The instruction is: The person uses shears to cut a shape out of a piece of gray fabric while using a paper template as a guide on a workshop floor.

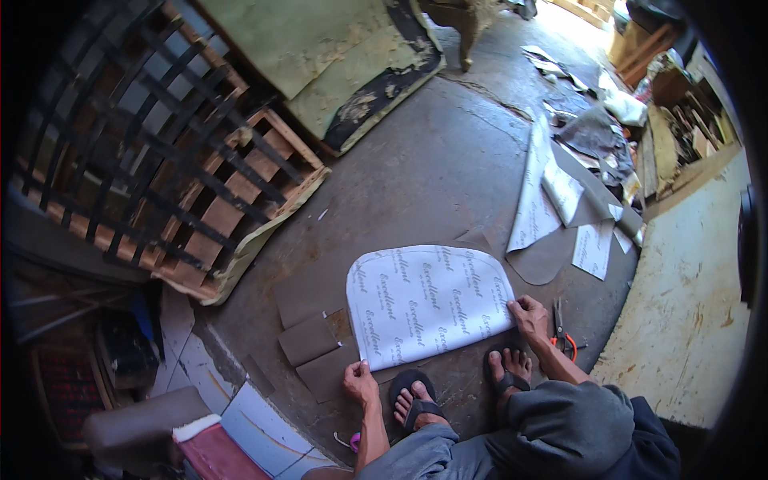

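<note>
My left hand (360, 382) pinches the near left corner of a rounded white printed piece (428, 296), which lies on dark grey-brown sheet pieces (308, 344) on the floor. My right hand (532, 322) grips the right corner of the same piece. Just right of my right hand lie scissors (558, 320) and an orange-handled tool (571, 346). A small pink object (354, 440) shows beside my left forearm. My feet in dark flip-flops (412, 392) stand at the near edge of the piece.
A slatted furniture frame with dark straps (160, 160) stands upper left, beside a worn pale panel (336, 56). Scraps (560, 184) and wood pieces (664, 144) pile upper right. A pale board (672, 304) lines the right. Tiles (256, 424) and a padded brown piece (136, 420) are lower left.
</note>
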A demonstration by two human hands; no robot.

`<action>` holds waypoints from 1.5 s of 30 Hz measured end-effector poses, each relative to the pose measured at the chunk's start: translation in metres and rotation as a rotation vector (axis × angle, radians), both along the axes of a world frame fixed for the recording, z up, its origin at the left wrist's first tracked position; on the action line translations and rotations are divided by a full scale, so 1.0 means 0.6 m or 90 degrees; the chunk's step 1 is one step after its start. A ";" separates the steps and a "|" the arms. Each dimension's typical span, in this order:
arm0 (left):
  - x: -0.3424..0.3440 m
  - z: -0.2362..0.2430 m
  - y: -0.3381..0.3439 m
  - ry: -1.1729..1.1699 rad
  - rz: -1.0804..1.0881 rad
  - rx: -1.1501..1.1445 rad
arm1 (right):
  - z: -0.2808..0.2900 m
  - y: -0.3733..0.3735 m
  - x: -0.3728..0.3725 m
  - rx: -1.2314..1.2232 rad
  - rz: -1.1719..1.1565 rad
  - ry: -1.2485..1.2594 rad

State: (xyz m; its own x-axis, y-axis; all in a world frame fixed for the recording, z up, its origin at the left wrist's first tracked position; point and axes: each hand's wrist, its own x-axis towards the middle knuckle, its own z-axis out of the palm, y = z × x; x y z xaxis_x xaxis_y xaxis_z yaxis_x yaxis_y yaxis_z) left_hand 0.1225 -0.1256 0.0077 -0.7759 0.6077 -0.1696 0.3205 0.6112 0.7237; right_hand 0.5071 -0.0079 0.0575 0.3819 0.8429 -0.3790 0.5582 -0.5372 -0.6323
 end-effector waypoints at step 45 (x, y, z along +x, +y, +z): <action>0.008 0.011 -0.008 0.097 -0.034 -0.008 | 0.004 -0.061 0.023 0.149 -0.017 0.170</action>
State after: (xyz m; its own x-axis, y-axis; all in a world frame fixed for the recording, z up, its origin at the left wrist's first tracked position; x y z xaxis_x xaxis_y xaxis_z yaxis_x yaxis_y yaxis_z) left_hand 0.1275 -0.1304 0.0141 -0.7597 0.6474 -0.0609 0.4582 0.5995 0.6562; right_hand 0.5207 -0.0444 0.0600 0.3181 0.9099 -0.2662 0.3441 -0.3724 -0.8619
